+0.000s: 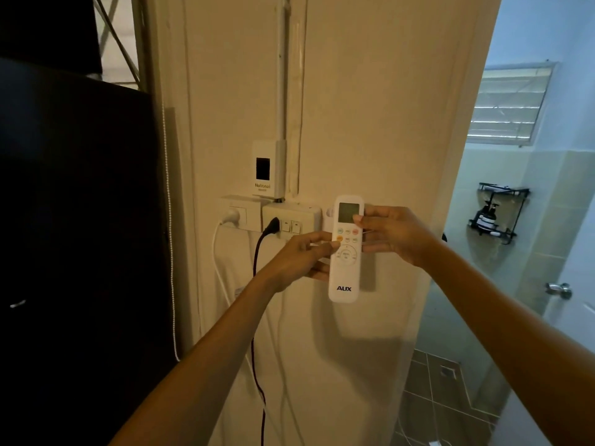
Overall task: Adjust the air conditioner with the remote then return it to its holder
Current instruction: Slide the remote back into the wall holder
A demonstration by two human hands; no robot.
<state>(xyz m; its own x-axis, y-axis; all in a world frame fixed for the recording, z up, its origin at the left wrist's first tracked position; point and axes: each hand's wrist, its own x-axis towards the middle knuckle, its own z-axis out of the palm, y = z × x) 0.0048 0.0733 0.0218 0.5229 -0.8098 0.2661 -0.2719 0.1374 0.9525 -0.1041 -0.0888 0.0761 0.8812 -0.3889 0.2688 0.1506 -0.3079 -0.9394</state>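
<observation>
The white remote [346, 249] stands upright against the wall, just right of the switch box [291, 217]. Your left hand [299, 257] and right hand [391, 235] pinch its two sides. The holder seems hidden behind it; whether you're seating or lifting it is unclear.

Cream wall [370, 107] filling the middle of the frame. Mounted on it at centre: white breaker box [268, 169], below it a socket [240, 214] with a white plug, just right a switch plate [291, 220] with a black plug [273, 226]. Both cords hanging down the wall.
</observation>
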